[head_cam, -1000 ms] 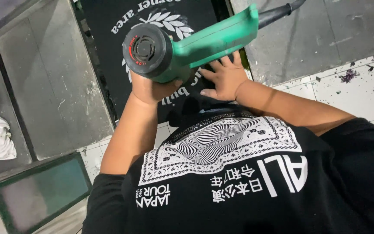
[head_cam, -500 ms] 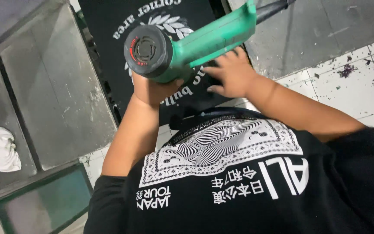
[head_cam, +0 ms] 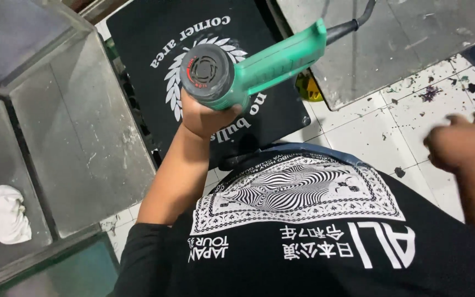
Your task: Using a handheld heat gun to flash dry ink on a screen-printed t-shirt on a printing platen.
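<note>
Now your right hand (head_cam: 460, 144) has come off the black printed fabric (head_cam: 155, 60) and hangs loosely curled, empty, over the tiled floor (head_cam: 369, 129) at right. Your left hand (head_cam: 204, 116) stays clamped on the green heat gun (head_cam: 248, 69), nozzle down over the print, which lies unpinned.

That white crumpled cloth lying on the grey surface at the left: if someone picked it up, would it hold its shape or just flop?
The white cloth would most likely flop: it lies bunched in soft folds, with no stiff edges. It probably weighs little for its bulk, being loosely wadded rather than packed. It seems unlikely to roll or slide on the grey platen, since it sits slumped flat.
</note>
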